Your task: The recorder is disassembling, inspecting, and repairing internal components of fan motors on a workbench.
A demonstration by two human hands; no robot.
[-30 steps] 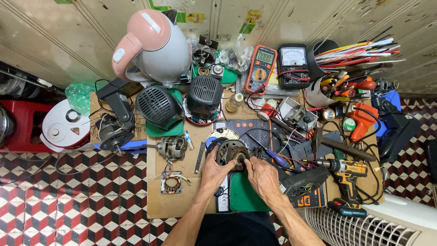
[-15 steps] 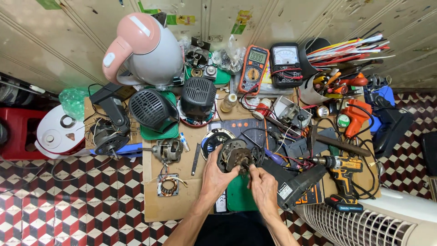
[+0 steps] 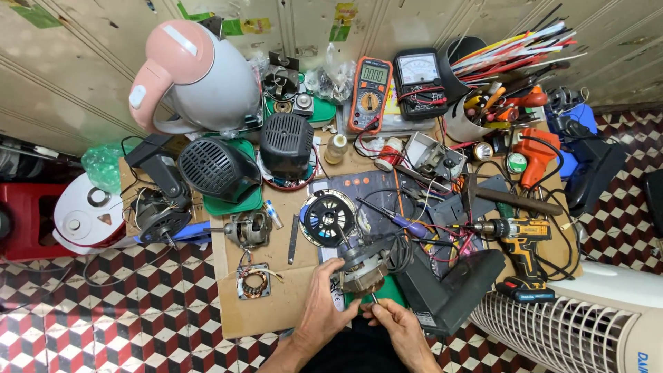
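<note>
Gripping the small fan motor (image 3: 362,266) at the tabletop's (image 3: 276,314) near edge, the left hand (image 3: 321,307) clamps its side while the right hand (image 3: 395,323) pinches its thin shaft, which could slip and bend.

A small appliance repair workshop is shown. A low cardboard-covered desk (image 3: 276,311) is crowded with dismantled parts: a bare copper-wound stator (image 3: 253,282) at 7 o'clock and a black ribbed fan motor housing (image 3: 286,144) near the centre. At 12 o'clock an orange digital multimeter (image 3: 371,84) and a black analogue meter (image 3: 418,72) are propped. A yellow-and-black cordless drill (image 3: 519,242) is laid at 3 o'clock. A pink-and-grey electric kettle (image 3: 200,76) is stood at 10 o'clock.
</note>
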